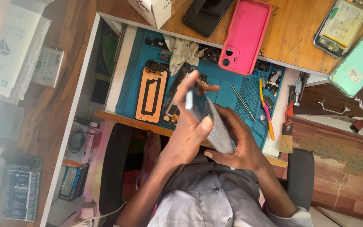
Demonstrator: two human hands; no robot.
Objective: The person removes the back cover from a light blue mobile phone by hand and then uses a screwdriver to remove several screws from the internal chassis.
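Hands (190, 126) (240, 143) grip what looks like a phone (209, 122).

Glossy pink plastic case (244, 35) lying partly on varnished brown wood desktop (293, 40); below that case, matt blue rubbery mat (232, 94), crumpled off-white cloth (182, 52), thin shiny metal tweezers (243, 103).
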